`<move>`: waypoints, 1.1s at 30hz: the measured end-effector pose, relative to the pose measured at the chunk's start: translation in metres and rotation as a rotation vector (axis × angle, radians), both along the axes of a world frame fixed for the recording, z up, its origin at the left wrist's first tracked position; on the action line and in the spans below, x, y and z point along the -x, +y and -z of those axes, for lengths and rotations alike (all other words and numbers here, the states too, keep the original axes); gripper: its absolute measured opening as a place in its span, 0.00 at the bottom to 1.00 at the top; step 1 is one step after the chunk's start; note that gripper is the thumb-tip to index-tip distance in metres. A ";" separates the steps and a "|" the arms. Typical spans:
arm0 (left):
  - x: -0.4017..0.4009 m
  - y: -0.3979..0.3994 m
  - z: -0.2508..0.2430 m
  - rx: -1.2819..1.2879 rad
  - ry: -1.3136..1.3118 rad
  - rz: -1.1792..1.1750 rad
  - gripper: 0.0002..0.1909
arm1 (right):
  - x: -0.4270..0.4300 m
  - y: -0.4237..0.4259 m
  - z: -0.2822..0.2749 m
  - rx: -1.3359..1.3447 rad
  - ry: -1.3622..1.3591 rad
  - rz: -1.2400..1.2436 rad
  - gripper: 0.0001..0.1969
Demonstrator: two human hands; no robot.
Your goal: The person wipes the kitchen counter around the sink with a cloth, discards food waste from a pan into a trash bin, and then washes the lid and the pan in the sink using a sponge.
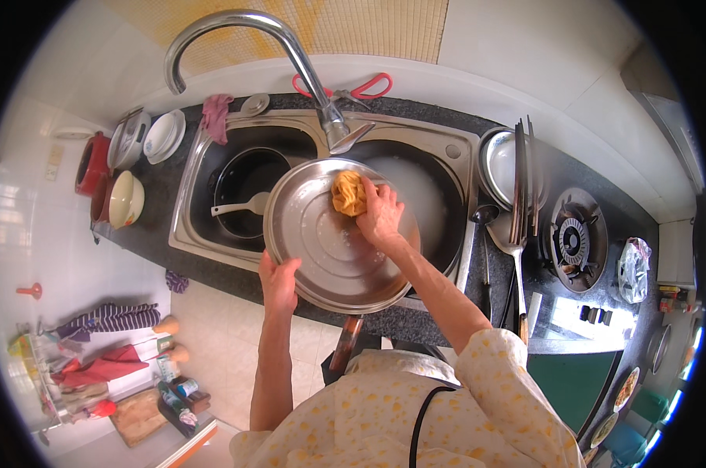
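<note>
A round, shallow stainless steel lid or pan point(323, 263) is tilted over the front of the double sink. My left hand point(280, 279) grips its lower left rim. Pressed to its wet inner face is a crumpled yellow cloth point(348, 193), with my right hand point(382, 213) closed on it. A brown wooden handle point(348, 342) sticks out below the rim; what it belongs to is hidden. Cloudy water with suds point(423, 187) stands in the right basin. In the left basin a dark pot point(241, 175) holds a white plastic spatula or rice paddle point(241, 207).
The chrome faucet point(259, 20) arches above the sink. Red-handled scissors point(344, 92) lie behind it. Stacked plates point(499, 152), chopsticks, a ladle point(485, 215) and a metal turner point(513, 251) stand at the right, before a gas burner point(572, 241). Bowls point(126, 199) and a pink cloth point(216, 117) are at the left.
</note>
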State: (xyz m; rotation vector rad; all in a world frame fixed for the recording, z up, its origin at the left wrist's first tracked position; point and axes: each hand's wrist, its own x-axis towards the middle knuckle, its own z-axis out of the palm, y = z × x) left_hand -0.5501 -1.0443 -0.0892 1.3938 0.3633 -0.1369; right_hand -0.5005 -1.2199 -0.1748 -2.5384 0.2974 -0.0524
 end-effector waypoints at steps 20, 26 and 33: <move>0.002 -0.008 -0.006 -0.025 0.059 -0.072 0.18 | -0.047 -0.020 0.006 -0.076 -0.494 -0.377 0.24; 0.004 -0.015 -0.002 -0.030 0.058 -0.239 0.14 | 0.011 -0.036 -0.003 0.036 -0.204 -0.122 0.25; 0.001 -0.024 -0.005 0.039 -0.052 -0.217 0.13 | 0.074 -0.025 -0.027 -0.033 0.076 -0.173 0.30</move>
